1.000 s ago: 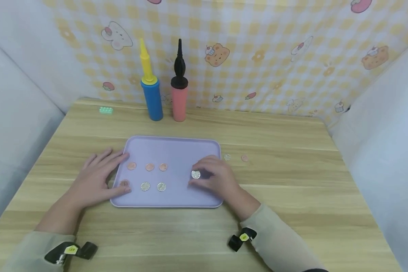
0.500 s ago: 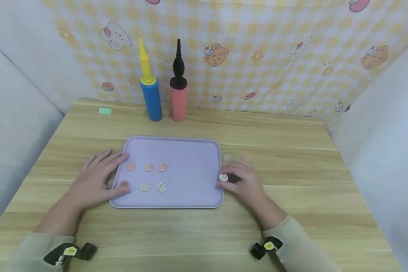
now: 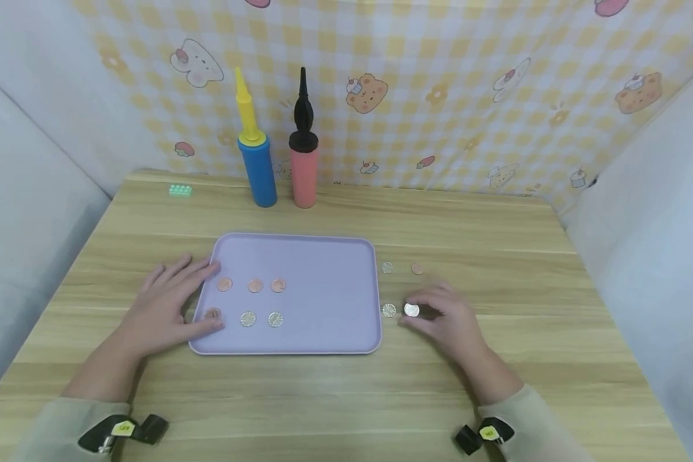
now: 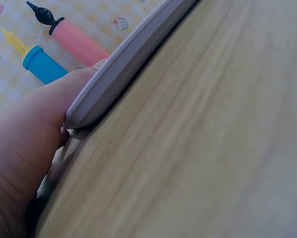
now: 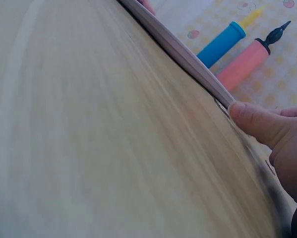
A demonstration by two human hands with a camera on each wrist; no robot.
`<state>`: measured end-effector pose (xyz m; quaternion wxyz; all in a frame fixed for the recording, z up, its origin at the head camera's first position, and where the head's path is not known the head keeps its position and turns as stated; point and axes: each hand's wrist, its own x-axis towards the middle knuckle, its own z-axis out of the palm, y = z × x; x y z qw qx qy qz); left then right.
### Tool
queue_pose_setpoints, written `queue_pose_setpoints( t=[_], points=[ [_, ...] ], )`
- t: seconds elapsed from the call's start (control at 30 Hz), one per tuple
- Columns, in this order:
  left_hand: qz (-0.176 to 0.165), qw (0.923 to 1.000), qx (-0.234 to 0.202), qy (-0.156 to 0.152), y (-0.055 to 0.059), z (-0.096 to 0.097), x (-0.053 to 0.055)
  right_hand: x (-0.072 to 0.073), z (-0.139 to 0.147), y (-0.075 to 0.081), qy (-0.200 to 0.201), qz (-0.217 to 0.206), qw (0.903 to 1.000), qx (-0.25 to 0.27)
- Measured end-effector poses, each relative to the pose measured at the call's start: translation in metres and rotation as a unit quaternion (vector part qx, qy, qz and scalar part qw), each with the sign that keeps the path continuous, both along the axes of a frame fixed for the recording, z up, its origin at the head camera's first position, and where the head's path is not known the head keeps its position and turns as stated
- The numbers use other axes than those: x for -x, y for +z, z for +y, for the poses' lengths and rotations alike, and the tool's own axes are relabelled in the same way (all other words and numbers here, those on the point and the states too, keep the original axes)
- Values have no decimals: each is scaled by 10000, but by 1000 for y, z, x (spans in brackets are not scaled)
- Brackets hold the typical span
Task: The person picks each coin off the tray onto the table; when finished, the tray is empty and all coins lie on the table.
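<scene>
My right hand [image 3: 447, 321] pinches a silver coin [image 3: 412, 310] between thumb and fingers, just right of the lilac tray [image 3: 323, 351]. Another silver coin [image 3: 389, 310] lies on the table between this hand and the tray. My left hand [image 3: 158, 314] rests on the tray's left edge with fingers spread, its thumb reaching over the rim. By that thumb is a copper coin [image 3: 212, 313], partly in shadow. Further in on the tray lie three copper coins [image 3: 255, 285] in a row and two silver coins [image 3: 248, 319] in front of them. The right wrist view shows the thumb [image 5: 257, 124] near the tray's edge.
A silver coin [image 3: 387, 267] and a copper coin [image 3: 417, 269] lie on the wooden table right of the tray. Behind stand a blue and yellow hand pump [image 3: 258, 167] and a pink and black one [image 3: 304, 170]. A green toy brick [image 3: 180, 190] sits at the back left.
My right hand has moved right, from over the tray to the table beside it, with a coin pinched. A silver coin now shows beside the tray. My left hand has stayed put.
</scene>
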<state>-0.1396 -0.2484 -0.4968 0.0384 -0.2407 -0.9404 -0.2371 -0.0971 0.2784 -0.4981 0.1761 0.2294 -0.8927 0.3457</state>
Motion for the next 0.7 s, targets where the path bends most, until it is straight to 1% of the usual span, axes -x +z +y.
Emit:
queue_pose_setpoints(
  t=[0.13, 0.37, 0.47, 0.7],
  points=[
    [5, 10000, -11, 2, 1, 1, 0, -3, 7, 0, -223, -118, 9997, -40],
    [22, 10000, 63, -5, 4, 2, -2, -2, 9, -1, -590, -278, 9976, -215],
    [29, 10000, 88, -20, 6, 2, -2, -2, 8, 0, -666, -346, 9968, -259],
    [43, 10000, 58, -15, 5, 3, -2, -4, 7, 3, -758, -514, 9954, -272]
  ],
)
